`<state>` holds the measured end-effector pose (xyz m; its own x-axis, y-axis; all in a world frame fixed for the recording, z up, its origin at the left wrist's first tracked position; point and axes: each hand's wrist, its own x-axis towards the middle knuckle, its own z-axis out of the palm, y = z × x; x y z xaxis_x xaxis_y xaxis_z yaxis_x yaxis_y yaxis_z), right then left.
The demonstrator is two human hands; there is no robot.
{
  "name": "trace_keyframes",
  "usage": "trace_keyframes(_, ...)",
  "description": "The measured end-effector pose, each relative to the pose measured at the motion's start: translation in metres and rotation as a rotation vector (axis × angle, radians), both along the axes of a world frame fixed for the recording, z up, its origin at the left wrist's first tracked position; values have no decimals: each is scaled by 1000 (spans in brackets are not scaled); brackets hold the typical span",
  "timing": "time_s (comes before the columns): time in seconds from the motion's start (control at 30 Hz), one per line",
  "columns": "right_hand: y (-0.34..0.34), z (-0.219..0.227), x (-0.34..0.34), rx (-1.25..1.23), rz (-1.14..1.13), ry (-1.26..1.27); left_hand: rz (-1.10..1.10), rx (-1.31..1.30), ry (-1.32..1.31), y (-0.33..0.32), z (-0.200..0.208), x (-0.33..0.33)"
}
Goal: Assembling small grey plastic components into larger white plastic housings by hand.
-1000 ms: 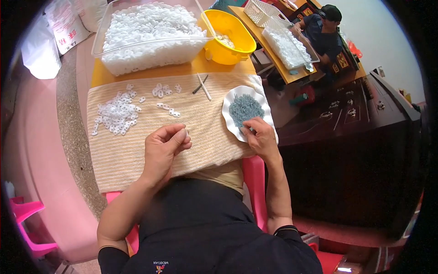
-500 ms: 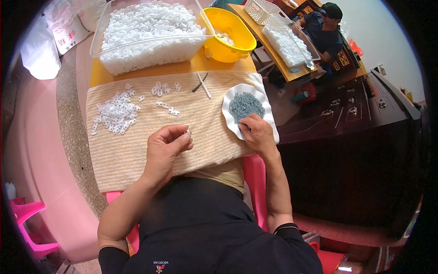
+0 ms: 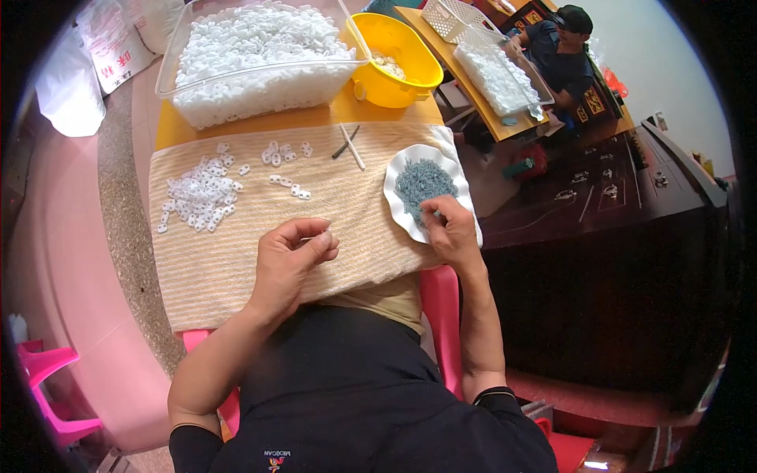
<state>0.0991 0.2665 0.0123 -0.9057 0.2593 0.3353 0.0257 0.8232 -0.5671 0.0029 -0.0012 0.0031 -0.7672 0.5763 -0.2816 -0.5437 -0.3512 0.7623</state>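
Observation:
My left hand (image 3: 293, 252) is held above the striped cloth, thumb and forefinger pinched together; whatever sits between the tips is too small to make out. Over the near edge of a white scalloped dish (image 3: 397, 214) is my right hand (image 3: 455, 231), its fingertips drawn together beside a heap of small grey-blue pieces (image 3: 426, 183). Anything in that pinch is hidden. Left of both hands lies a pile of small white plastic pieces with two dark holes (image 3: 203, 197). Several more white pieces (image 3: 290, 188) are scattered toward the middle of the cloth.
A clear bin (image 3: 264, 98) heaped with white pieces stands at the back, beside a yellow tub (image 3: 406, 75). Two thin sticks (image 3: 353, 148), one white and one dark, lie crossed on the cloth (image 3: 236, 276). At another table, a person (image 3: 556, 59) works by a bin.
My right hand has lifted slightly off the grey-blue pieces and drawn back toward the dish's near edge. My left hand has shifted a little to the right, still pinched.

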Motion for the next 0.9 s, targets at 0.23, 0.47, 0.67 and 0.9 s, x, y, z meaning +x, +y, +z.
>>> trace_keyframes(0.23,-4,8,2,-303,-163,-89,-23,31,40,1,-6,2)
trace_keyframes(0.47,-1,2,2,-492,-174,-82,-35,-2,25,0,-9,2)
trace_keyframes(0.67,-8,2,-3,-549,-157,-20,-86,-23,-48,-2,-5,2)
trace_keyframes(0.9,-36,13,-9,-807,-87,-48,-67,53,-86,0,-2,5)
